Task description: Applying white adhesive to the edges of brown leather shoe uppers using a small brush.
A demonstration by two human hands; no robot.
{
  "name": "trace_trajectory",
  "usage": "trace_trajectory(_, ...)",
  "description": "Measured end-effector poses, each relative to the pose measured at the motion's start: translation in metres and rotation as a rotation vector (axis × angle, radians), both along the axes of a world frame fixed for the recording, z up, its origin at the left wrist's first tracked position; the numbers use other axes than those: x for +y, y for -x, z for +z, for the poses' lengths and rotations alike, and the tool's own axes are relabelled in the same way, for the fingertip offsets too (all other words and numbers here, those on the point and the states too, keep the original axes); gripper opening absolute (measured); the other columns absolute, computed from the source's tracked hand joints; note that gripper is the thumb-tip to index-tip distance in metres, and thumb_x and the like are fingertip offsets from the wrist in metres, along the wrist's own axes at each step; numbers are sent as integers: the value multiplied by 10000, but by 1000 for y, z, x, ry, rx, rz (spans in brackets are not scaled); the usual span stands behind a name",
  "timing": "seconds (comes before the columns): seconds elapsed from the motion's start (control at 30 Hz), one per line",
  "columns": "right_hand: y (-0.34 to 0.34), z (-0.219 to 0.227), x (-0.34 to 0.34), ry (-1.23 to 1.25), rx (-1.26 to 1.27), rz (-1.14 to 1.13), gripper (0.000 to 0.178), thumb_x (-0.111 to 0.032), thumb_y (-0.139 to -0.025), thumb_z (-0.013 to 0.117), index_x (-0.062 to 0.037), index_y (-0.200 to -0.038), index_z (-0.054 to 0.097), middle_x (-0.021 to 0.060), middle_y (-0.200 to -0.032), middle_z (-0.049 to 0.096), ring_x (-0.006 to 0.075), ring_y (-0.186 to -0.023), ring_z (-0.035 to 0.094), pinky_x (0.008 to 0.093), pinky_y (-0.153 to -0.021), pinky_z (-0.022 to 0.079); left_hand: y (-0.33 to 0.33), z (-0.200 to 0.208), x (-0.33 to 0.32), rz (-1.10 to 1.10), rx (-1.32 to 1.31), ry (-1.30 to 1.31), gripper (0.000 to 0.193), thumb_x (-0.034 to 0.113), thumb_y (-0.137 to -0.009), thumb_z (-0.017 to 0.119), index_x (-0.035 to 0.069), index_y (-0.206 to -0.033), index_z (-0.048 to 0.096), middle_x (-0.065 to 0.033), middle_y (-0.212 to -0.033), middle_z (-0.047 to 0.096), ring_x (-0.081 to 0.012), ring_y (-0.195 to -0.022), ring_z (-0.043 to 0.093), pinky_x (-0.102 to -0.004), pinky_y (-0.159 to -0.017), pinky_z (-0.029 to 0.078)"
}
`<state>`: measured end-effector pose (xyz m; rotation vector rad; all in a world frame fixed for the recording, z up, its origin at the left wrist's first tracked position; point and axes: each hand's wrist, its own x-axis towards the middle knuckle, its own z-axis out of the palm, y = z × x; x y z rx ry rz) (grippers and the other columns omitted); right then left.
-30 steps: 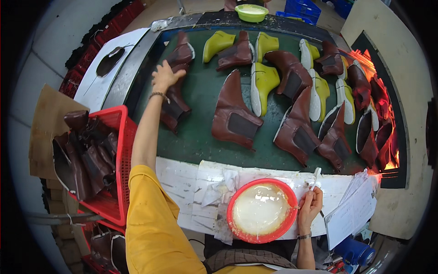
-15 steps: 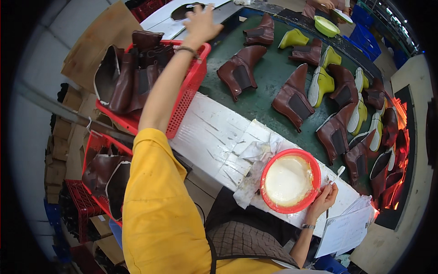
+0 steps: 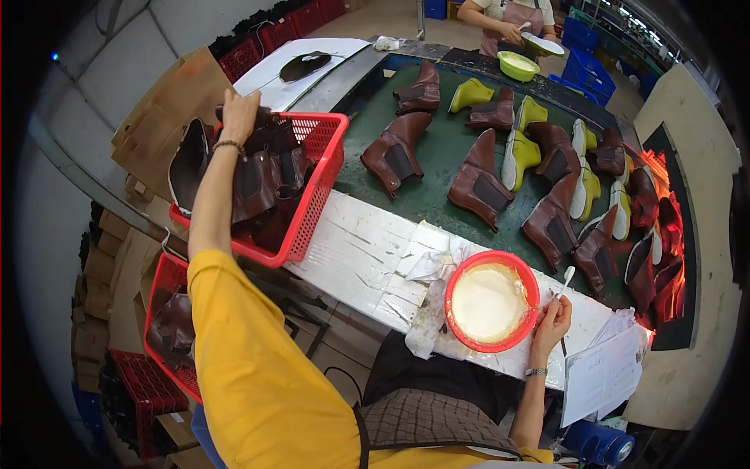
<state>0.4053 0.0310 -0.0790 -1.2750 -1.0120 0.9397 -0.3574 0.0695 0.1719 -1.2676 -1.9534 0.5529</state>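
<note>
My left hand (image 3: 240, 113) has its fingers bent around the top of a brown boot upper (image 3: 264, 117) at the red basket's far side; the fingertips are partly hidden. More brown ankle-boot uppers (image 3: 256, 187) fill this red basket (image 3: 312, 191), some with dark elastic panels. At the table's near edge, my right hand (image 3: 553, 316) pinches a small white brush (image 3: 568, 275), bristle end up. Just left of that hand stands a red bowl (image 3: 500, 341) holding creamy white paste (image 3: 486, 303). A stained rag (image 3: 426, 328) lies against the bowl's left side.
Brown boots (image 3: 479, 184) and yellow-green shoe pieces with white soles (image 3: 518, 159) lie on the green conveyor belt (image 3: 437, 223). At right glows a heated opening (image 3: 672, 234). Papers (image 3: 601, 375) hang beside my right arm. A co-worker (image 3: 519, 27) holds a sole near a green bowl (image 3: 518, 66).
My left hand has moved from above the white table, fingers spread, back left to the basket and closed on a boot upper. My right hand keeps the brush beside the bowl.
</note>
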Motion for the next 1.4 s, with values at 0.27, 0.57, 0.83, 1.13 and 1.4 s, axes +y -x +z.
trace_trajectory(0.27,-9,-5,-7,-35,-60,-1,188,-190,-1065,564,-20,-1138,599,-60,-730,500,6,-544,356,188,-461,261,-103,127,-83,-406,-408,-928,318,287,-938,682,80,-1150,569,-148,-985,729,-360,-916,706,-452,-799,554)
trace_trajectory(0.57,-18,43,4,-85,-245,113,254,-203,-1042,595,-36,-1213,680,-3,-784,603,65,-603,522,211,-542,425,-294,-33,-145,-482,-1655,-1059,495,80,-916,749,-11,-1309,464,-131,-1102,686,-154,-994,643,-281,-895,509)
trace_trajectory(0.83,25,128,-10,-250,-1122,443,122,-156,-874,716,-86,-955,774,56,-895,661,234,-793,675,360,-669,525,-320,-193,-188,-221,-1506,-731,751,165,-920,738,-18,-1513,316,-338,-1487,380,-399,-1423,383,-471,-1158,320)
trace_trajectory(1.13,74,99,-28,-397,-1368,716,94,-175,-857,697,-98,-802,708,39,-903,628,257,-839,664,412,-677,533,-364,-150,-112,-617,-1140,-92,981,448,-700,885,-40,-1452,484,-290,-1261,649,-419,-1186,624,-438,-1001,486)
trace_trajectory(1.4,-1,129,-45,-250,-1281,363,82,-155,-862,723,-96,-893,770,62,-834,640,251,-725,660,389,-629,527,-337,-98,-87,-458,-1782,-77,409,104,-786,763,-29,-1171,718,-85,-983,774,-129,-883,702,-304,-821,545)
